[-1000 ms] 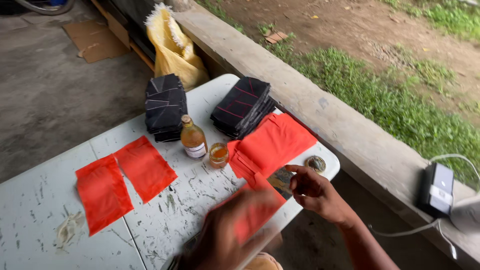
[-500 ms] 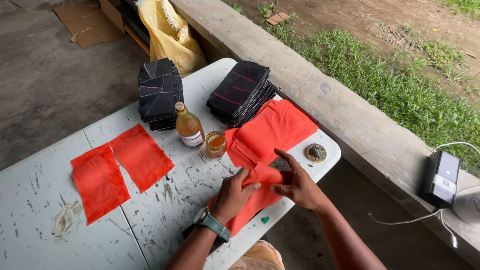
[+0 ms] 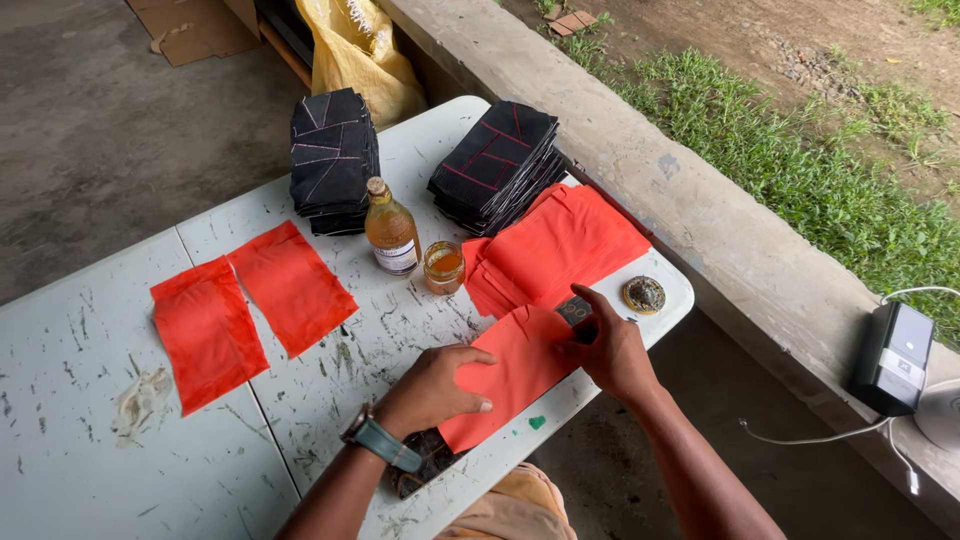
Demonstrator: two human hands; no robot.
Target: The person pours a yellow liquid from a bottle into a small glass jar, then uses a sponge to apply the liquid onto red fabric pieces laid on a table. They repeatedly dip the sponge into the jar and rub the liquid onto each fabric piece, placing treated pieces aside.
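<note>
Both hands have shifted: flat left hand presses red cloth piece, right hand pinching its far edge.

Scratched white surface before me, grey concrete floor, low concrete wall, grass beyond, soft daylight

Soft, even daylight fills the scene, brighter over the grass beyond the counter's far edge, with faint shadows, no glare, and sharp focus throughout.
</note>
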